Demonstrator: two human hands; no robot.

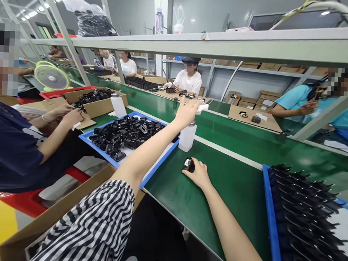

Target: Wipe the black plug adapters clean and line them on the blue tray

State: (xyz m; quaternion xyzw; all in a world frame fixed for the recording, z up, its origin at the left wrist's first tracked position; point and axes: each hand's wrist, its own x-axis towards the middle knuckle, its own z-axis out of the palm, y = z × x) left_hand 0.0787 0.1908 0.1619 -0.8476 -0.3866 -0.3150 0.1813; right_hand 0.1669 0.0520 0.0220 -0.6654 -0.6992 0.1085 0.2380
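My left hand stretches forward over the metal top of a white plastic bottle. A folded white cloth sticks out from under its thumb side, and the fingers point away over it. How the fingers grip the cloth is partly hidden. In my right hand, just above the green work surface, is a small black housing with white and yellow parts inside, gripped between thumb and fingers. A blue tray heaped with glossy black plastic parts lies beneath my left forearm.
Rows of black parts stand in another blue tray at right. The green belt runs past the bench. A co-worker sits at left, near a cardboard box of black parts. More people sit across the belt beneath a shelf.
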